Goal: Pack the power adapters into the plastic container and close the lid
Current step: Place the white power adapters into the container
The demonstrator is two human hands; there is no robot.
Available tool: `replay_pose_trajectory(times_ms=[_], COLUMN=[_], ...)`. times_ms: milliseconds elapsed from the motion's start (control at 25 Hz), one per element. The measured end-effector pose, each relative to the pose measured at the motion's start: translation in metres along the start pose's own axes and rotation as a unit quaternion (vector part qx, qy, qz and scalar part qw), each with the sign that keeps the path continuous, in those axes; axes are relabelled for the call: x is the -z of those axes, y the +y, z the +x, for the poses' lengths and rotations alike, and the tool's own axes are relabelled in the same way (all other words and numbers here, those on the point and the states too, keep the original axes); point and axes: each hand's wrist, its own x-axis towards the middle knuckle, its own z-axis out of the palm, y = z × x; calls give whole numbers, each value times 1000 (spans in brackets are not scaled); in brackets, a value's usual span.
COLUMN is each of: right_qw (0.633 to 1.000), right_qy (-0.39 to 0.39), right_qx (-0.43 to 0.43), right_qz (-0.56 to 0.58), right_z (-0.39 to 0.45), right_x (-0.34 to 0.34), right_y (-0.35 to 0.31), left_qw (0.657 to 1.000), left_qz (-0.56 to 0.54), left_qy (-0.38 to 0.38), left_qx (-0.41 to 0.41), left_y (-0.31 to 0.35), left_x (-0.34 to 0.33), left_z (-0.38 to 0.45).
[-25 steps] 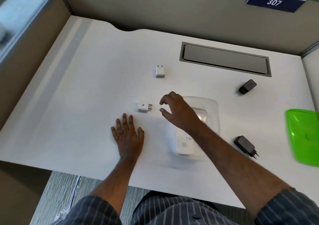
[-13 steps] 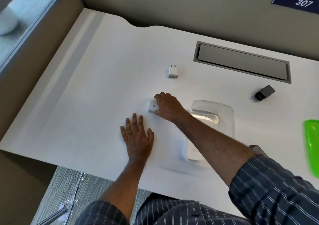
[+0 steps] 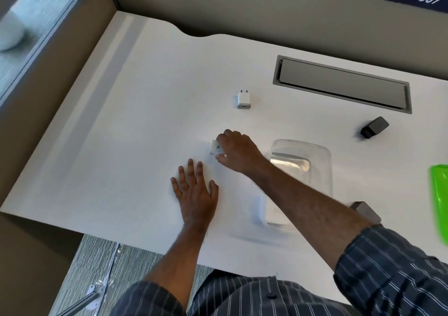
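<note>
My right hand (image 3: 238, 154) is closed around a small white adapter (image 3: 215, 148) on the white desk, left of the clear plastic container (image 3: 322, 168). My forearm crosses over the container, which holds a white adapter, mostly hidden. My left hand (image 3: 195, 191) lies flat and open on the desk just below the gripped adapter. Another white adapter (image 3: 243, 99) lies farther back. A black adapter (image 3: 374, 127) sits at the back right, and a dark adapter (image 3: 364, 210) shows partly behind my right forearm. The green lid (image 3: 440, 199) is at the right edge.
A grey cable hatch (image 3: 341, 84) is set into the desk at the back right. Partition walls close the back and left sides. The desk's near edge runs just above my lap.
My right hand moved left from over the container and closed on the small white adapter. My left hand stayed flat. The camera shifted left, pushing the green lid toward the right edge.
</note>
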Motion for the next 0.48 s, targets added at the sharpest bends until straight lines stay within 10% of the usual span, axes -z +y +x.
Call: replay_pose_trajectory(times_ms=[480], right_qw=[967], right_qy=[127], right_qx=[-86], right_qz=[205], right_z=[-119], right_x=[84], right_y=[30], left_qw=[1000], left_qz=[1], left_qy=[-7], left_qx=[1], left_y=[-3], left_x=[-2], left_z=[-1])
